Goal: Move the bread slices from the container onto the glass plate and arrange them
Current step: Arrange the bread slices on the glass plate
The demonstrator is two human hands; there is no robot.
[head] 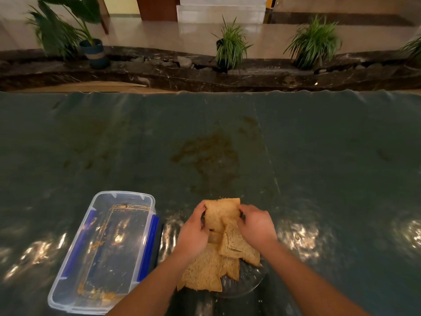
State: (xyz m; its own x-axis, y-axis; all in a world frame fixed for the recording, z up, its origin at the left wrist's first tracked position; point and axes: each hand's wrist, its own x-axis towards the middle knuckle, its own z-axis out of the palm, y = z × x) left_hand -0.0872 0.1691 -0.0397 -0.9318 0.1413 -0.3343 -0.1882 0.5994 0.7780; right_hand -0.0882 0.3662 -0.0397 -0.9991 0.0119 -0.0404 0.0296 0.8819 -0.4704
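The left hand (196, 233) and right hand (256, 225) grip 1 bread slice (222, 213) from both sides above the glass plate (248, 281); the container (102, 252) lies left, with only crumbs.

Bread slices (222, 215): tan-brown, fine speckled crumb, darker brown crust edges. Glass plate (247, 281): clear, ribbed texture catching pale glints. Container (102, 252): clear plastic, bright blue clips on its long sides, orange-brown crumbs scattered over its floor. Tabletop (205, 124): dark grey-green sheet, glossy, with rusty brown stains toward the middle and warm yellow-white light reflections near the front edge. Potted plants (231, 45) beyond the far edge: green striped leaves, dark pots. Ledge (159, 74): dark brown marble, white veins.
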